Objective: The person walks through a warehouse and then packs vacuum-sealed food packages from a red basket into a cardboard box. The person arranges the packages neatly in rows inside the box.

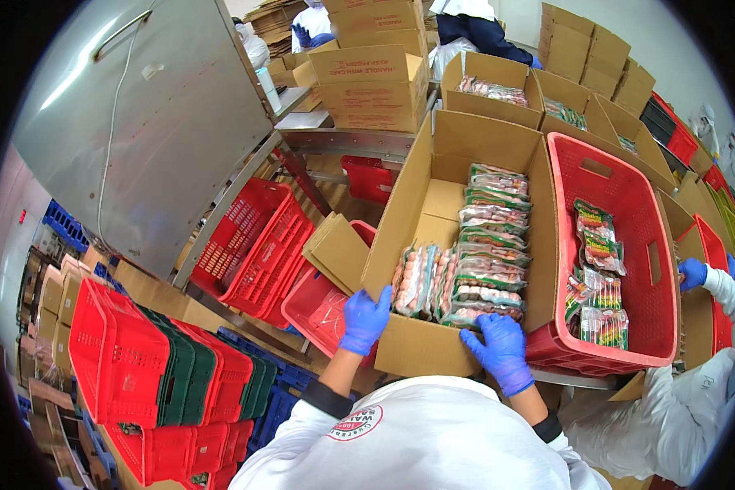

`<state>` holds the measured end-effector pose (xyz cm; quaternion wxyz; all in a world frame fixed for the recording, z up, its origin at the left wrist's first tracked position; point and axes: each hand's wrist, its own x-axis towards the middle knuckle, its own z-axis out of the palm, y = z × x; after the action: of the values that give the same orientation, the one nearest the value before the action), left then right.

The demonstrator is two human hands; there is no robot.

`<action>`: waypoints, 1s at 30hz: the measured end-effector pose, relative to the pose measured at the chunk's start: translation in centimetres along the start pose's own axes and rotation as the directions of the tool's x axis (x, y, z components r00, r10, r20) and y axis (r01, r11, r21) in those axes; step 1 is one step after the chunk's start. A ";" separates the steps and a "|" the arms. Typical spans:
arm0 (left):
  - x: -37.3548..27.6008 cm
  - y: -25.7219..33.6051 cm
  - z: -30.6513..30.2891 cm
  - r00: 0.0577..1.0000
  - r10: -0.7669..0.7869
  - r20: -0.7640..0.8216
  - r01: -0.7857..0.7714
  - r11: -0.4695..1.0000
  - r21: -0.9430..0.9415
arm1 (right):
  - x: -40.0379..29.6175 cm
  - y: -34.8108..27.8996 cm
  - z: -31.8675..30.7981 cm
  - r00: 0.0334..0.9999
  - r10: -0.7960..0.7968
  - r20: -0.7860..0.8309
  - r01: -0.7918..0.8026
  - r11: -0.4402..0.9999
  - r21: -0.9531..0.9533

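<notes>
In front of me stands an open cardboard carton (474,144). A row of vacuum-packed sausage packs (490,254) fills its right side on edge, and more packs (413,285) stand at its near left corner. My blue-gloved left hand (365,321) grips the carton's left wall near that corner, thumb on the inner side. At the near wall, my blue-gloved right hand (501,352) rests its fingertips against the nearest pack in the row; whether it grips that pack is unclear. Right of the carton, a red plastic crate (634,202) holds several loose sausage packs (601,245).
More open cartons with packs (493,110) stand behind. At right, a co-worker's gloved hand (692,274) reaches into another carton. Left lie stacked red and green crates (122,361), red crates (251,245) under a steel frame, and folded cardboard (337,251) in a red tub (318,306).
</notes>
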<state>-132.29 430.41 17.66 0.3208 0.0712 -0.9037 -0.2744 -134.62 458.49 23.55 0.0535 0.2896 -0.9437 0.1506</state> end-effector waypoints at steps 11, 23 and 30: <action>-3.3 5.3 -2.8 0.914 0.182 -0.363 -0.221 0.973 -0.069 | -0.5 0.1 0.2 0.993 0.020 0.113 -0.004 0.990 -0.140; -2.8 7.8 3.2 0.909 0.404 0.097 -0.409 0.912 0.030 | -1.1 2.8 -16.5 0.931 -0.275 0.241 -0.096 0.452 0.887; -2.7 8.5 2.8 0.932 0.335 0.141 -0.344 0.938 0.045 | 7.4 19.2 -15.2 0.930 -0.232 0.285 0.239 0.971 0.010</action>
<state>-131.57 439.60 18.98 0.3004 -0.0932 -0.9305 -0.1877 -151.37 474.46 34.50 -0.0611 0.4186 -0.9018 0.0884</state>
